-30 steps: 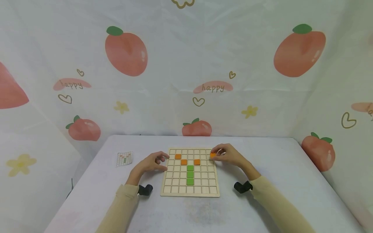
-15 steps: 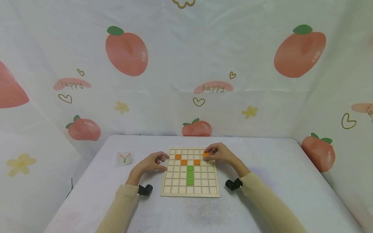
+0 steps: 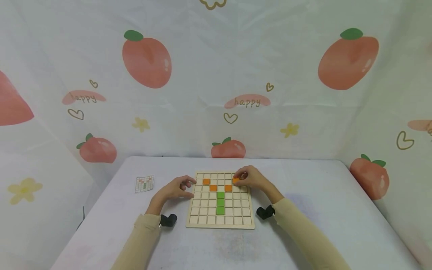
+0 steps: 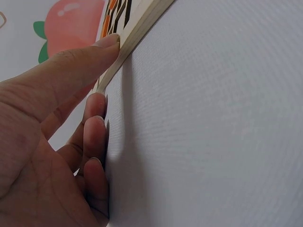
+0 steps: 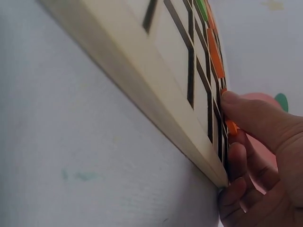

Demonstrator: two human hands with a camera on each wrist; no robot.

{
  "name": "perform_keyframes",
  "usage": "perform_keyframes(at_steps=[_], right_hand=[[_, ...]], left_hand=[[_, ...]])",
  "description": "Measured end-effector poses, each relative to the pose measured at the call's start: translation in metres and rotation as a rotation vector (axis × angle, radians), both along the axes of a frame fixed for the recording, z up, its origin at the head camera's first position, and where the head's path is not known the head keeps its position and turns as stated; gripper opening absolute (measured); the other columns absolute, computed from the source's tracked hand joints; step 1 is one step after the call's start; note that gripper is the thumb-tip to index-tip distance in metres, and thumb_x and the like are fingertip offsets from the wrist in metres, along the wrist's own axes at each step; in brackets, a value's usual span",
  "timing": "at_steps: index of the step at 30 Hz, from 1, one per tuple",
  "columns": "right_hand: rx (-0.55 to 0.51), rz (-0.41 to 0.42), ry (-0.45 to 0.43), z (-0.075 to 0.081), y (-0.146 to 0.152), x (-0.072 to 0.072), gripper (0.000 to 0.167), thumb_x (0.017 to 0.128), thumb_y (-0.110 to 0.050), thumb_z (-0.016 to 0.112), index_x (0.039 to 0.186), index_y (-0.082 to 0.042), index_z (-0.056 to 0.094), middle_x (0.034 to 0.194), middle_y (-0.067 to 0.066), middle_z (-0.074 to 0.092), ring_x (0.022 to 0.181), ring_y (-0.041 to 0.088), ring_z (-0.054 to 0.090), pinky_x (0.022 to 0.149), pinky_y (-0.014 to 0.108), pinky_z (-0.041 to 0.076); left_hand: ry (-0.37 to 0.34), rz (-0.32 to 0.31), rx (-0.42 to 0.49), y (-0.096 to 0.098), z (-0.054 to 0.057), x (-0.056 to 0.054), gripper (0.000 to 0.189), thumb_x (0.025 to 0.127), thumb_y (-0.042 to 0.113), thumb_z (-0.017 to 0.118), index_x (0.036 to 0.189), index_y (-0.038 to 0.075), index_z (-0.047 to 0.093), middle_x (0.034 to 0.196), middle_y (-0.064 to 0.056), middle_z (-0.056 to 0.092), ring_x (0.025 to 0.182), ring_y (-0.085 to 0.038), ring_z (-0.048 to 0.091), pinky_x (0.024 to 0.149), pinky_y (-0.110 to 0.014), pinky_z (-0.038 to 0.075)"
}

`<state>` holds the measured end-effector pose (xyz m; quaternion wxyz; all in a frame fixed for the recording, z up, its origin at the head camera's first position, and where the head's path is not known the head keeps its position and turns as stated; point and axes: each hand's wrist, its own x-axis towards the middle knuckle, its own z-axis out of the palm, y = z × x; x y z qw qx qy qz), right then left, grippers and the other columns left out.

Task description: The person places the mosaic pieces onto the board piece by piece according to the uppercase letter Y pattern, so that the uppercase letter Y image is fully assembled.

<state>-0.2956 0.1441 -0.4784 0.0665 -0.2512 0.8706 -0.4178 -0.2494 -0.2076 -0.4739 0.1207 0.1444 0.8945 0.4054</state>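
Observation:
A pale wooden grid board [image 3: 206, 220] lies on the table, with three orange tiles, such as the orange tile [image 3: 206, 181], and a column of green tiles [image 3: 220, 203] in its cells. My right hand [image 3: 254, 178] pinches another orange tile [image 3: 235, 180] between thumb and fingers, over the second row from the back, near the right side. In the right wrist view, thumb [image 5: 230, 98] and fingers are on this tile [image 5: 231, 126], low at the grid. My left hand [image 3: 176, 188] rests at the board's left edge, thumb [image 4: 109, 42] touching the wooden rim, fingers loosely bent.
A small paper card [image 3: 144, 184] with a printed coloured grid lies on the white table [image 3: 216, 247], left of the board. Behind the table hangs a white curtain [image 3: 189, 123] printed with peaches.
My right hand has moved left with the orange tile, from the board's right edge column to the column beside it, and slightly lower. The left hand has stayed at the board's left edge.

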Motion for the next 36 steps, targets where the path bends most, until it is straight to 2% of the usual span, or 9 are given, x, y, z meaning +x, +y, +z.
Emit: perform_keyframes(at_steps=[19, 29, 36], right_hand=[[0.026, 0.014, -0.015, 0.003, -0.001, -0.001, 0.025, 0.081, -0.011, 0.087, 0.104, -0.004, 0.077, 0.098, 0.001, 0.070, 0.082, 0.018, 0.055, 0.075, 0.033, 0.047], [-0.014, 0.136, -0.022, 0.011, -0.001, 0.010, 0.029, 0.081, -0.012, 0.087, 0.105, -0.002, 0.076, 0.094, 0.003, 0.069, 0.075, 0.016, 0.055, 0.070, 0.030, 0.046], [-0.005, 0.155, -0.022, 0.010, -0.009, 0.017, 0.028, 0.082, -0.012, 0.087, 0.105, -0.002, 0.075, 0.086, 0.001, 0.065, 0.073, 0.016, 0.051, 0.067, 0.029, 0.044]], left_hand=[[0.012, -0.015, 0.006, -0.002, -0.001, -0.002, 0.047, 0.080, 0.005, 0.086, 0.123, 0.006, 0.066, 0.101, -0.005, 0.057, 0.087, -0.023, 0.048, 0.077, -0.037, 0.041], [0.004, 0.000, -0.014, -0.001, -0.001, -0.003, 0.048, 0.080, 0.007, 0.086, 0.123, 0.008, 0.067, 0.101, -0.004, 0.057, 0.088, -0.022, 0.049, 0.078, -0.037, 0.042], [0.012, -0.012, -0.002, -0.001, -0.003, -0.003, 0.048, 0.080, 0.007, 0.086, 0.123, 0.007, 0.066, 0.102, -0.005, 0.057, 0.088, -0.023, 0.049, 0.078, -0.037, 0.041]])
